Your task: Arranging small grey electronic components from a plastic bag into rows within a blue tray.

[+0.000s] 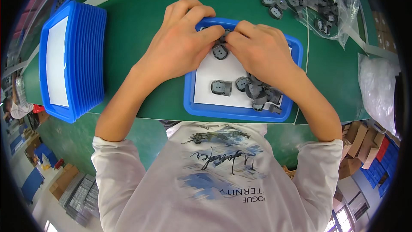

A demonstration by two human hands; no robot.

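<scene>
A shallow blue tray (pixel 187 90) with a white lining lies on the green table before me. My left hand (pixel 182 38) and my right hand (pixel 262 49) meet over its far side, fingers bent and closed. Between their fingertips is a small dark grey plastic part (pixel 225 36), mostly covered by the fingers. Just below it a similar rounded grey part (pixel 220 52) rests on the lining. Another grey part (pixel 221 88) lies alone nearer to me. Several more form a grey pile (pixel 256 92) in the near right of the tray, partly under my right wrist.
A tall stack of blue trays (pixel 88 60) stands on the left of the table (pixel 133 21). At the far right, a clear plastic bag (pixel 339 0) spills several grey parts. A whitish plastic bag (pixel 377 88) sits at the right edge, with cardboard boxes (pixel 365 144) below.
</scene>
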